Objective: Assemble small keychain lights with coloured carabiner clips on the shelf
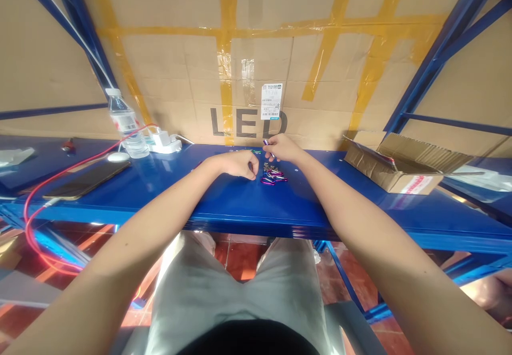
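Observation:
My right hand (282, 148) pinches a small purple carabiner (266, 142) above the blue shelf (232, 200). Just below it lies a pile of purple and pink carabiners (273, 175), with small metal rings among them. To the left of the pile, my left hand (240, 164) rests close to the shelf with its fingers curled together; whatever they hold, if anything, is hidden. Behind my left hand, partly covered by it, are a few green carabiners (256, 151).
An open cardboard box (412, 181) stands on the right. On the left are a water bottle (128, 125), a white power strip (170, 146), a phone (86, 180) and a red cable (76, 166). A large taped carton (176, 77) backs the shelf.

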Action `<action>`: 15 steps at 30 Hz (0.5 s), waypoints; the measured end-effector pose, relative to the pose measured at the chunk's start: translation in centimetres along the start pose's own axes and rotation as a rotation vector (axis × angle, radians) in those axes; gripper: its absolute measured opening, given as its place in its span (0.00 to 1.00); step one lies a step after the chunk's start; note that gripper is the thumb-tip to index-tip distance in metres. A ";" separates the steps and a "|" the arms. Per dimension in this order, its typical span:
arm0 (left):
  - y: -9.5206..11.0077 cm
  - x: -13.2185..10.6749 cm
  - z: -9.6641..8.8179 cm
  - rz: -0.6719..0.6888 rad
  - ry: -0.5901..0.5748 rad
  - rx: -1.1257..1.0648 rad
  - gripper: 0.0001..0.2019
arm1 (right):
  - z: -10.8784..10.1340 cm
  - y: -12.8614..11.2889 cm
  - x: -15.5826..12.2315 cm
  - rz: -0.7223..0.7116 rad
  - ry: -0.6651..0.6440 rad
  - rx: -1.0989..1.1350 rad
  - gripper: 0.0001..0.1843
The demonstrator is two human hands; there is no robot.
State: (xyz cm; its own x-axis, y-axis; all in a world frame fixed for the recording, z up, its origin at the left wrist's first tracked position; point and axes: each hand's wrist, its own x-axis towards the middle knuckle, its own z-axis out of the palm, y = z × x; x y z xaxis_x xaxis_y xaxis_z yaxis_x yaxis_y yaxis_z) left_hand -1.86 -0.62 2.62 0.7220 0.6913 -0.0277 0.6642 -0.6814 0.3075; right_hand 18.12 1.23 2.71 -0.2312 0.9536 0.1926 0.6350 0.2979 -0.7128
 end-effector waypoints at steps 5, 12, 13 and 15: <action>0.1 0.2 0.0 0.087 0.006 0.030 0.09 | 0.0 0.2 0.2 0.000 -0.003 -0.021 0.13; -0.2 0.1 0.3 0.054 0.087 -0.009 0.12 | 0.0 0.7 0.4 -0.011 0.020 0.013 0.13; -0.3 0.2 0.4 0.064 0.089 -0.017 0.13 | 0.0 0.9 0.5 -0.021 0.022 0.026 0.12; -0.3 0.4 0.6 0.090 0.080 -0.024 0.13 | 0.0 1.2 0.7 -0.055 0.013 0.060 0.09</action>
State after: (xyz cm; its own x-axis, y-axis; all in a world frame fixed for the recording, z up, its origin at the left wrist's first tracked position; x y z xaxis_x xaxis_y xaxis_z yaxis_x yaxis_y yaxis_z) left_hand -1.71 -0.30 1.92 0.7600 0.6454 0.0763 0.5921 -0.7360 0.3282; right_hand 18.72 2.21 1.99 -0.2545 0.9365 0.2412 0.5759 0.3472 -0.7401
